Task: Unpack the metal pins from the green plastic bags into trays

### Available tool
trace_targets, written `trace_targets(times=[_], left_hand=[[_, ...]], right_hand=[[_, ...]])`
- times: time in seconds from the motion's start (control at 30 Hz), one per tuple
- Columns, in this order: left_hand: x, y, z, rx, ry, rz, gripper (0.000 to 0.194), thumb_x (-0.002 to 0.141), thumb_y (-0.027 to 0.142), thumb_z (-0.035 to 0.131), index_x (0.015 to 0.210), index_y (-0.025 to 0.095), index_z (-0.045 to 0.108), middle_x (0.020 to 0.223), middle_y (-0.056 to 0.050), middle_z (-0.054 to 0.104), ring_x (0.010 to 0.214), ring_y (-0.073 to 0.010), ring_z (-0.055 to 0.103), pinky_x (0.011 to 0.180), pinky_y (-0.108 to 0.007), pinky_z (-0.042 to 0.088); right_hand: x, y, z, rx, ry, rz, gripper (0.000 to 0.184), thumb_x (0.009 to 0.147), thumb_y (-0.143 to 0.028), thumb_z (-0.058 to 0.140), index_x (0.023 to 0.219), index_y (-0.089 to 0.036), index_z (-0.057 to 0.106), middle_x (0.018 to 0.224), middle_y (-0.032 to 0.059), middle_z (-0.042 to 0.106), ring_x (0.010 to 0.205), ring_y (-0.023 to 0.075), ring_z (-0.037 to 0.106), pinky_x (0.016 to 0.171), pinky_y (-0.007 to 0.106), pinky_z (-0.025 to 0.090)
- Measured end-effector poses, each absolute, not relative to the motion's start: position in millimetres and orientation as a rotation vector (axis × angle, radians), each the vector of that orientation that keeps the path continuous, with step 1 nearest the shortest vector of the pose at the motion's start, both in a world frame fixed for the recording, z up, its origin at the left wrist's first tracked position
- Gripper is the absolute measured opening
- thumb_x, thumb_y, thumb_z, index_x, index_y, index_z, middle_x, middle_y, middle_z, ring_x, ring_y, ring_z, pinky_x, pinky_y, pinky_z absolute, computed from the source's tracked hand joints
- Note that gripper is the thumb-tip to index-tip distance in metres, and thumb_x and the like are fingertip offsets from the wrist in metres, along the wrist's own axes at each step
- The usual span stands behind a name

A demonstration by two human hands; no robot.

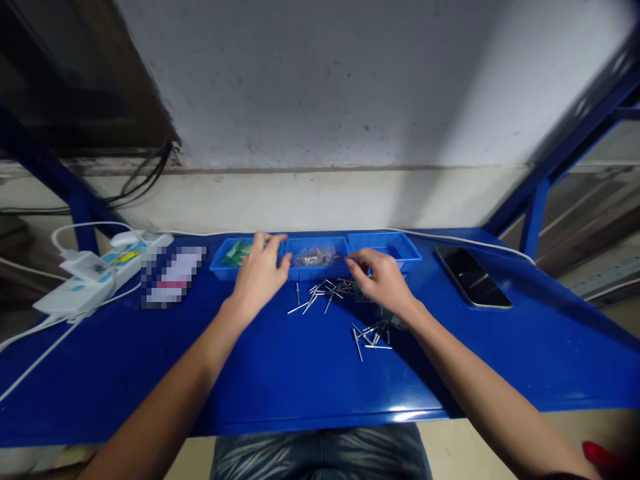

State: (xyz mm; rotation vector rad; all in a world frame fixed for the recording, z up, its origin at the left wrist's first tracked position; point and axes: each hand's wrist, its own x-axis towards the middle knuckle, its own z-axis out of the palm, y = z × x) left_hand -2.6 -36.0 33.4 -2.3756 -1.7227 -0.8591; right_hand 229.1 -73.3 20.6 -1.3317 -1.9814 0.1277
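Observation:
My left hand hovers at the front of the blue divided bins, thumb and fingers apart, with nothing seen in it. Behind it, green plastic packets lie in the left bin. The middle bin holds a clear bag of small metal parts. My right hand is at the front of the right bin, thumb and index finger bent toward each other; anything between them is too small to make out. Below are loose silver blind rivets, with a second pile of rivets nearer me.
A black phone lies on the right of the blue table. On the left are a white power strip with cables and a blurred-out item. A wall rises behind; blue frame posts flank the table.

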Motion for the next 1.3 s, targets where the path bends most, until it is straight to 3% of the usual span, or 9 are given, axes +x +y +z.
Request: trace_targets(times=[0.17,0.3,0.4,0.6,0.8,1.0,1.13,1.23,1.3], left_hand=[[26,-72,3,-2.904,-1.443,-0.769,0.019,0.088,0.029,0.045,0.096,0.022,0.061,0.091,-0.003,0.064,0.079,-0.0182,0.062,0.07,-0.032,0.049],[39,-75,-10,-2.972,-1.253,-0.826,0.021,0.087,0.027,0.048,0.104,0.021,0.059,0.108,-0.007,0.059,0.099,-0.023,0.056,0.083,-0.04,0.049],[41,-76,-17,-2.968,-1.251,-0.886,0.02,0.087,0.025,0.049,0.104,0.021,0.059,0.114,-0.008,0.054,0.102,-0.0231,0.055,0.087,-0.042,0.048],[34,-80,-24,-3.011,-1.332,-0.98,0.018,0.087,0.024,0.048,0.101,0.022,0.061,0.106,-0.007,0.055,0.098,-0.0214,0.056,0.087,-0.04,0.047],[27,-75,-18,-2.938,-1.428,-1.171,0.016,0.088,0.024,0.048,0.094,0.019,0.062,0.095,-0.006,0.06,0.095,-0.0202,0.056,0.086,-0.039,0.046],[34,-85,-12,-3.134,-1.634,-1.643,0.026,0.088,0.035,0.05,0.107,0.018,0.056,0.096,-0.006,0.064,0.086,-0.0167,0.061,0.074,-0.029,0.05],[35,-85,-18,-3.151,-1.715,-1.938,0.023,0.086,0.029,0.053,0.106,0.017,0.052,0.094,-0.006,0.065,0.086,-0.0168,0.063,0.073,-0.028,0.051],[31,-80,-16,-3.151,-1.699,-1.855,0.018,0.087,0.023,0.05,0.103,0.018,0.055,0.095,-0.005,0.066,0.086,-0.0165,0.062,0.074,-0.029,0.05],[28,-79,-12,-3.161,-1.619,-1.719,0.018,0.086,0.02,0.049,0.102,0.019,0.058,0.096,-0.004,0.065,0.086,-0.0161,0.062,0.074,-0.028,0.049]], right_hand=[[268,-71,33,-1.432,-2.242,0.29,0.021,0.083,-0.031,0.051,0.072,-0.017,0.063,0.063,0.0021,0.061,0.056,0.0128,0.052,0.054,0.028,0.037],[293,-75,22,-1.519,-2.332,0.422,0.02,0.081,-0.027,0.052,0.091,-0.018,0.067,0.069,0.0039,0.067,0.056,0.014,0.056,0.053,0.029,0.04],[288,-77,10,-1.601,-2.389,0.314,0.033,0.079,-0.031,0.056,0.109,-0.018,0.062,0.074,0.0054,0.068,0.058,0.0158,0.059,0.051,0.029,0.039],[259,-80,3,-1.733,-2.484,0.13,0.038,0.075,-0.036,0.064,0.107,-0.017,0.063,0.083,0.0111,0.069,0.066,0.022,0.063,0.05,0.029,0.035],[267,-81,9,-1.604,-2.409,0.171,0.035,0.076,-0.042,0.063,0.103,-0.02,0.065,0.063,0.0026,0.062,0.051,0.0144,0.054,0.048,0.027,0.032],[236,-95,22,-1.399,-2.332,0.117,0.044,0.083,-0.041,0.055,0.117,-0.014,0.057,0.077,0.0066,0.063,0.061,0.0154,0.056,0.056,0.028,0.04],[212,-104,16,-1.259,-2.281,0.177,0.044,0.085,-0.037,0.052,0.121,-0.012,0.054,0.076,0.0059,0.06,0.066,0.0167,0.055,0.062,0.03,0.042],[208,-104,12,-1.262,-2.113,0.302,0.047,0.084,-0.037,0.053,0.125,-0.014,0.049,0.07,0.0017,0.055,0.062,0.0142,0.051,0.06,0.028,0.041],[209,-102,10,-1.278,-2.005,0.434,0.039,0.084,-0.036,0.052,0.117,-0.016,0.055,0.063,-0.0015,0.05,0.055,0.0118,0.045,0.055,0.026,0.037]])
